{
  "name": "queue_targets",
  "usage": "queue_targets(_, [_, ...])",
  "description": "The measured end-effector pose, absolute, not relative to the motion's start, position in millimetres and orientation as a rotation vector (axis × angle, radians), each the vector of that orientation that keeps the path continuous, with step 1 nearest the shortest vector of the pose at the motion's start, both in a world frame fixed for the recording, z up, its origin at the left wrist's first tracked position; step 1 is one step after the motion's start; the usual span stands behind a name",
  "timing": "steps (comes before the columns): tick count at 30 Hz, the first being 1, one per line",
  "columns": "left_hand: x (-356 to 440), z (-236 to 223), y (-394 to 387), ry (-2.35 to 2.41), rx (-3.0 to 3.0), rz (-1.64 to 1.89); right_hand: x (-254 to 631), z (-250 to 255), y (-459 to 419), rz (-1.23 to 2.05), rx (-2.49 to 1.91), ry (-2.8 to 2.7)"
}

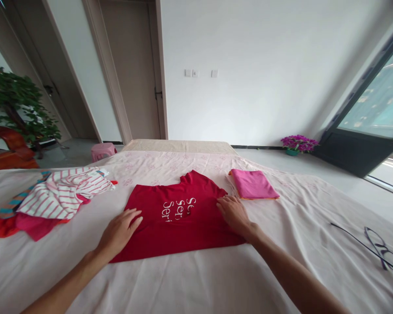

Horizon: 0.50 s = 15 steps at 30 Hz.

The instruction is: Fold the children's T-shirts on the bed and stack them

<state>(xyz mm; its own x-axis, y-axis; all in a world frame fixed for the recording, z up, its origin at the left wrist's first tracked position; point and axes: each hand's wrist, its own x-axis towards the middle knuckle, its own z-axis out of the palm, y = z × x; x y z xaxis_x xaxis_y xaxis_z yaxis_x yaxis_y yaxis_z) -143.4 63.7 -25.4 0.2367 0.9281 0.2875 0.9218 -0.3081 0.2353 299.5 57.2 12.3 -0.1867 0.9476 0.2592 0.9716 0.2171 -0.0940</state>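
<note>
A red T-shirt [180, 235] with white lettering lies partly folded on the cloth-covered surface in front of me. My left hand [119, 233] rests on its left side, fingers stretched out. On the shirt's right side lies my right hand [236, 216], its fingers extended flat near the edge. Both palms face down, and neither hand grips anything that I can see. Just beyond my right hand is a neat folded pink cloth stack [255, 183] with an orange edge beneath.
A loose heap of striped and red clothes [59, 196] lies at the left. Black-framed glasses [376, 250] rest at the right on the pale sheet [301, 209]. Beyond stand a pink stool [104, 150], a leafy plant [16, 100] and purple flowers [299, 143].
</note>
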Motion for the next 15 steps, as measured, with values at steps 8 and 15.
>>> queue_targets(8, [-122, 11, 177, 2.123, 2.124, 0.527, 266, 39, 181, 0.207, -2.011, -2.02])
queue_targets(15, [-117, -5, 215, 2.202, 2.023, 0.421, 252, 23, 223, 0.285, -2.155, -1.939])
